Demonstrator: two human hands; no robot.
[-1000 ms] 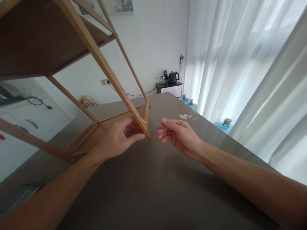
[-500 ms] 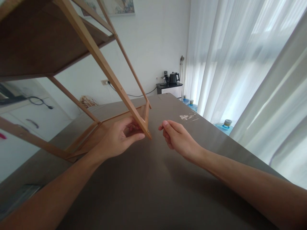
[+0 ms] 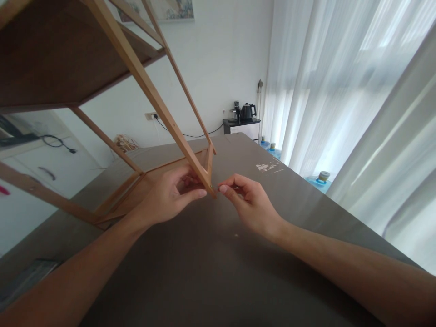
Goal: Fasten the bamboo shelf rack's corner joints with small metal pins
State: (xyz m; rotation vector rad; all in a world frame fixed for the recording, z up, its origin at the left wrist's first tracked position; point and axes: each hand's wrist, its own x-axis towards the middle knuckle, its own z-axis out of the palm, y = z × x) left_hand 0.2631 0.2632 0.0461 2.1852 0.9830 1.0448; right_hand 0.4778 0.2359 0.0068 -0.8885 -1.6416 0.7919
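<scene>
A wooden shelf unit [image 3: 148, 88] with slatted sides and brown boards stands tilted on the grey tabletop at the left. My left hand [image 3: 166, 195] is closed around the lower end of its near leg, thumb in front and fingers curled behind the wood. Close to the leg's tip there is a small metal fitting [image 3: 211, 186]. Just right of that fitting, my right hand [image 3: 255, 204] has its thumb and forefinger pinched together. Whatever lies between those fingertips is too small to make out.
The table [image 3: 190, 277] has a worn, peeled patch [image 3: 267, 167] near its right edge. Beyond it, a black kettle [image 3: 248, 111] stands on a small cabinet. Blue water jugs [image 3: 320, 180] sit by the white curtains [image 3: 306, 91]. A dark flat item [image 3: 32, 277] lies at lower left.
My right hand has turned from a loose fist into a pinch, its fingertips moving left and down to the leg's end. My left hand keeps its hold on the leg.
</scene>
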